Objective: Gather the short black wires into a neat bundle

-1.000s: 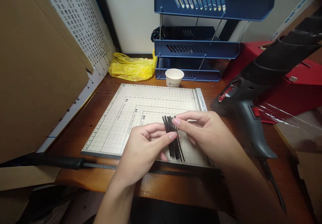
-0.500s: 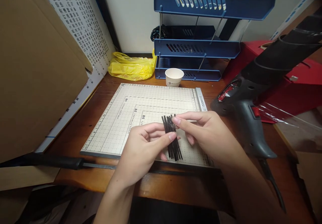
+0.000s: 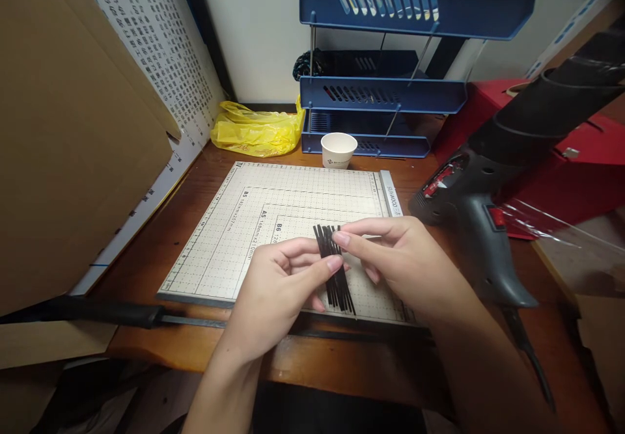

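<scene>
A loose bundle of thin black strips (image 3: 336,287) is held upright, slightly tilted, above the paper cutter's gridded board (image 3: 215,239). My left hand (image 3: 280,281) is closed round its middle, thumb across the front and fingers behind. With thumb and forefinger, my right hand (image 3: 385,245) pinches the upper right side of the same bundle. The strips' upper ends are uneven and fan out a little. Whether they are tubes or flat pieces I cannot tell. The cutter's black-handled blade arm (image 3: 112,313) lies along the board's near edge.
A white paper cup (image 3: 338,151) stands behind the board. Further back are a yellow plastic bag (image 3: 256,131) and a blue tiered tray rack (image 3: 381,92). On the right, a heat gun (image 3: 488,226) rises before a red box (image 3: 537,180). Brown cardboard (image 3: 73,128) fills the left side.
One strip on the bundle's right side has slid slightly downward, its lower end sticking out further. Both hands keep nearly the same place and hold.
</scene>
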Demonstrator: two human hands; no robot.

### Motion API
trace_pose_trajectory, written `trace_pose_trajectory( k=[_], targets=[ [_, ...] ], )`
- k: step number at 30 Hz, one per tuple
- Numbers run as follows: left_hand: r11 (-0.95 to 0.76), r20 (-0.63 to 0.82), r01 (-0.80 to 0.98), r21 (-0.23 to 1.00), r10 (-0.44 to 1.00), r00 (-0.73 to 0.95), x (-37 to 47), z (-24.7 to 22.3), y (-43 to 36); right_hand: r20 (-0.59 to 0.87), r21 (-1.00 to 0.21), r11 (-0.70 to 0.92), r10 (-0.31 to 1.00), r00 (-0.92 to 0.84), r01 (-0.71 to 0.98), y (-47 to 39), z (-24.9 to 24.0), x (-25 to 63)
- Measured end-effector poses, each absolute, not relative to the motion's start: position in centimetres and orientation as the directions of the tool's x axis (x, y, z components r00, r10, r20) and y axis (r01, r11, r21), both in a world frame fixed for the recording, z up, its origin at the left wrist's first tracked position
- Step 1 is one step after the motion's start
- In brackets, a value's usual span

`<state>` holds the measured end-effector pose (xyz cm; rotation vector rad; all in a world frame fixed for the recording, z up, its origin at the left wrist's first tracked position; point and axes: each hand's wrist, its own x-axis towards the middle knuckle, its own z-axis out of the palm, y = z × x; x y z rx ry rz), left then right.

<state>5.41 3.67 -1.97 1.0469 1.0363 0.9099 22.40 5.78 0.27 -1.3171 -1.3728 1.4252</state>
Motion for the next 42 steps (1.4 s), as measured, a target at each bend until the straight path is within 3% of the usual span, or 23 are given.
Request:
trace_pose_trajectory(
  k=[15,23,34,42],
  targets=[
    [0.274,-0.232,-0.115,0.955,0.929,0.288,5.40,-1.72,3.87,-0.196,-0.979,-0.171,0.942,-0.272,0.113,5.77,0.38,22.90],
    [0.303,-0.252,-0.135,0.943,0.919,0.303,5.18,-1.74,3.84,-0.178,-0.981,-0.156,0.957,-0.231,0.112,5.71,0.09,22.70],
    [0.317,-0.272,-0.129,0.939,0.920,0.283,5.36,-1.52,3.89,-0.061,-0.960,-0.010,0.982,-0.177,0.278,5.37,0.17,22.53],
    [0.288,-0.242,-0.101,0.952,0.915,0.322,5.48,-1.54,3.97,-0.179,-0.982,-0.156,0.950,-0.254,0.108,5.57,0.51,22.84]
  ],
)
